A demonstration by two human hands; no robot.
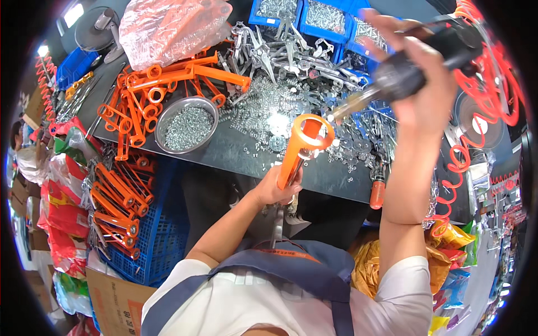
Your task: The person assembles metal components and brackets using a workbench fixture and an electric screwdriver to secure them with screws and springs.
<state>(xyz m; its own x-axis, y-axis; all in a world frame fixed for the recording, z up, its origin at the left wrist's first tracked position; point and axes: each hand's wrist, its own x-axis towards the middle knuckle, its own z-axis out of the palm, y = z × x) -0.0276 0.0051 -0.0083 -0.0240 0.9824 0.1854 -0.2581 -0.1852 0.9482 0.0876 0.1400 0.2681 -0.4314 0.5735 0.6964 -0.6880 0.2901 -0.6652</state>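
Observation:
My left hand (274, 187) is wrapped round an orange metal frame (290, 159), holding it upright over the table's front edge with its ring-shaped end on top. In my raised right hand (428, 73) is a black power screwdriver (400, 75), its brass-coloured tip pointing down and left. That tip is just above and right of the ring, and I cannot tell whether they touch. Some right-hand fingers stand off the driver's body. Behind the frame, small springs (260, 103) and flat metal parts lie loose on the dark table (235, 159).
A steel bowl (161, 115) of small hardware stands left of centre, beside piled orange frames (151, 92). Silver levers (274, 53) and blue bins (305, 31) sit at the back. An orange-handled tool (378, 193) lies at the front edge. Red coiled hoses (459, 162) hang right; a blue crate (159, 235) is lower left.

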